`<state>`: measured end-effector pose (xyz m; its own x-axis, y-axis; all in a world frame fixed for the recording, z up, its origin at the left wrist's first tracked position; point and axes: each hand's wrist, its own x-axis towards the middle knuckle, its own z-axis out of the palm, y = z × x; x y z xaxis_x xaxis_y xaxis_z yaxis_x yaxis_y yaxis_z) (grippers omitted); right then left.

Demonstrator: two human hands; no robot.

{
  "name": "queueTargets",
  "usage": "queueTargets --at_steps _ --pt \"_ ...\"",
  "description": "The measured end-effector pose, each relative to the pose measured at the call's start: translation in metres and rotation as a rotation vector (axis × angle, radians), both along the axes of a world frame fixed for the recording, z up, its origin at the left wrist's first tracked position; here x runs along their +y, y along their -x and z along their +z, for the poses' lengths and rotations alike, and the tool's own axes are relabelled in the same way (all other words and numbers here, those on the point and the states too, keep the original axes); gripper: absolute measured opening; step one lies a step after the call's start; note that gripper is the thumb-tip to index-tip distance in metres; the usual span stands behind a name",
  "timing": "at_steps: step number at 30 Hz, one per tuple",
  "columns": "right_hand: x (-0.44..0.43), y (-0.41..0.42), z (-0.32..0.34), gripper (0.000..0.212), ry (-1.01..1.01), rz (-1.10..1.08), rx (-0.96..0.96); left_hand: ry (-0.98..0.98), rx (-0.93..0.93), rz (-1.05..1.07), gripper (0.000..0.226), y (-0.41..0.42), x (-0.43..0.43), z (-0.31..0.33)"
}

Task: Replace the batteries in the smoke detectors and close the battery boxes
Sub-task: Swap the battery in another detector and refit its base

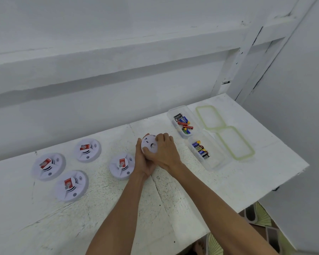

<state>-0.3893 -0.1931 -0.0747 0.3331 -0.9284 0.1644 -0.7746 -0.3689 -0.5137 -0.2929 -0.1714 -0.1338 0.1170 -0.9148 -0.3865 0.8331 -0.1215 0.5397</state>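
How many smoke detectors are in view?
5 detectors: three at the table's left, one mid-table, one held between left hand and right hand. None looks hidden.

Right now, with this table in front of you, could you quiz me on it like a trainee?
1. How many smoke detectors lie on the table, not in hand?
2. True or false: both battery boxes stand open, their lids beside them.
3. The held detector is gripped by: A. one hand B. both hands C. neither.
Key: 1. four. 2. true. 3. B, left hand and right hand.
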Motion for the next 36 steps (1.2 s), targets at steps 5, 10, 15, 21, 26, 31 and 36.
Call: queueTargets --at_steps 5,10,15,21,26,31,36 --pt "0.009 0.017 -0.008 0.064 -0.05 0.089 -0.017 -0.068 0.018 -0.023 0.054 0.001 0.006 -0.003" --pt "0.011 0.023 -0.012 0.053 0.015 0.08 -0.104 -0.071 -0.037 -0.055 0.05 0.006 0.008 0.003" --pt "0.01 0.024 -0.005 0.052 -0.03 0.045 -0.19 0.036 -0.204 -0.138 0.052 0.013 0.007 0.006" --pt "0.0 0.041 -0.007 0.057 -0.165 0.116 -0.228 0.069 -0.409 -0.137 0.055 0.017 0.005 0.007" --pt "-0.001 0.044 -0.011 0.032 -0.195 -0.055 -0.396 0.044 -0.407 -0.112 0.057 0.017 0.007 0.005" --pt "-0.002 0.041 -0.017 0.034 -0.307 -0.283 -0.62 0.075 -0.699 -0.115 0.07 0.021 0.011 0.005" --pt "-0.006 0.047 -0.028 0.038 -0.394 -0.319 -0.806 0.048 -0.756 -0.009 0.058 0.028 0.007 0.006"
